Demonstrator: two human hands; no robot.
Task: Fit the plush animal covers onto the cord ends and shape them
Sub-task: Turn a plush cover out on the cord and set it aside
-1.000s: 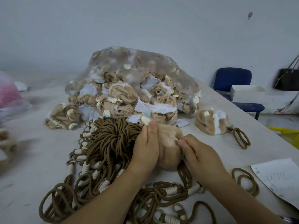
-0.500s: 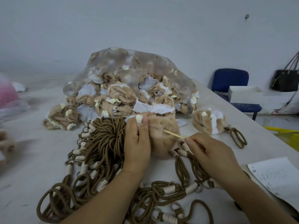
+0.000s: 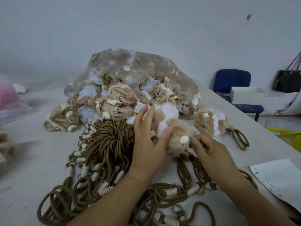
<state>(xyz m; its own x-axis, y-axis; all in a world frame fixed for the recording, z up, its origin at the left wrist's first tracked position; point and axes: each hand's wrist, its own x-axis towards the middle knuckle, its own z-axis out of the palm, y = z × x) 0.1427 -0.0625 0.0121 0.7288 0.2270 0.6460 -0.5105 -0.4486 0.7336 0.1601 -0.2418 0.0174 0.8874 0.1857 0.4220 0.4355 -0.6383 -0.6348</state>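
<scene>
A tan-and-white plush animal cover (image 3: 175, 128) is being steadied by the left hand (image 3: 146, 144), fingers straight, thumb pressing. Its edge is being pinched by the right hand (image 3: 211, 155), fingers curled. The cover is being held over a heap of brown looped cords (image 3: 110, 141) on the pale grey table (image 3: 32, 160). A clear plastic bag of covers (image 3: 138, 67) is lying behind. A blue chair (image 3: 232, 80) is standing by the white wall (image 3: 146, 22).

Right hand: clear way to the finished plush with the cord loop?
Likely yes: the finished plush lies just beyond the right hand, nothing between them, though that hand is busy pinching the held cover.
</scene>
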